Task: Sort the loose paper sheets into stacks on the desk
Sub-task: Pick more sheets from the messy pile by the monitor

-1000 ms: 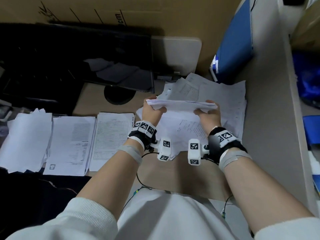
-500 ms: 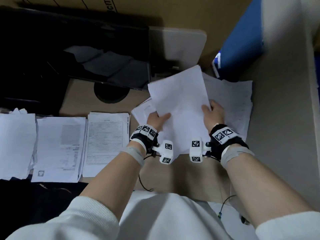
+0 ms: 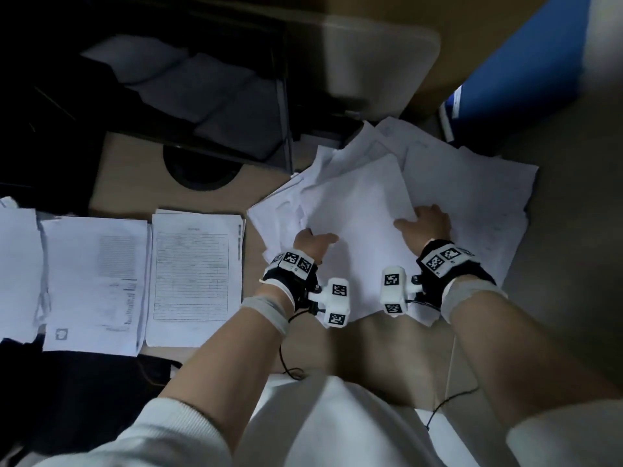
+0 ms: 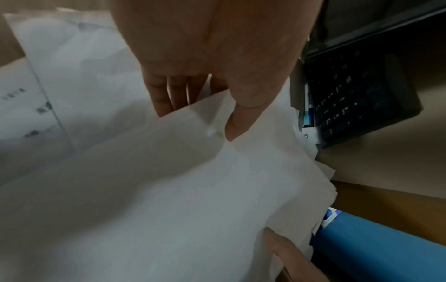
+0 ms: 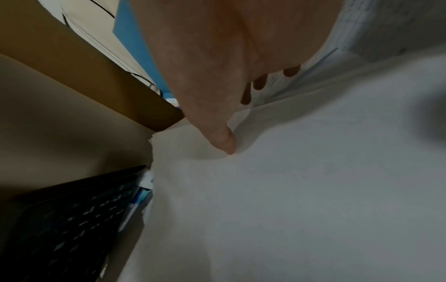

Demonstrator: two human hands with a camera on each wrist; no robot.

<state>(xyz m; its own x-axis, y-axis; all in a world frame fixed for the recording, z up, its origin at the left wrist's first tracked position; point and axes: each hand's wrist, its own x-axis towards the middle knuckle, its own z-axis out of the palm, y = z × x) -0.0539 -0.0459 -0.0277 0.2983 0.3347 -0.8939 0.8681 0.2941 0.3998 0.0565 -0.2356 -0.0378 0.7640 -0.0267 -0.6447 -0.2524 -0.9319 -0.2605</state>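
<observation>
Change: since half a second ago, the top sheet [image 3: 357, 217] that stood tilted up between the hands now lies lower, against the loose pile [image 3: 472, 203].
Left hand [image 3: 312, 244]: pinches the sheet's left edge, thumb on top and fingers [image 4: 166, 95] beneath, as the left wrist view shows.
Right hand [image 3: 426, 224]: grips the sheet's right edge; the thumb presses a dent into the paper, the fingers [image 5: 259, 84] curl underneath.
Task paper: the loose pile spreads untidily over the right part of the desk [image 3: 135, 170]; three sorted stacks lie side by side at the left, namely a blank stack [image 3: 17, 271], a printed stack [image 3: 94, 281] and a form stack [image 3: 195, 274].
Surface: the desk is tan, with a round cable hole [image 3: 202, 170] behind the stacks.
Room: a brown cardboard panel [image 5: 79, 72] stands at the back, beside a blue folder [image 3: 526, 65].
Surroundings: a dark monitor [image 3: 168, 89] rises behind the hole; a black keyboard [image 4: 357, 103] sits beneath it, close to the pile's far edge.
</observation>
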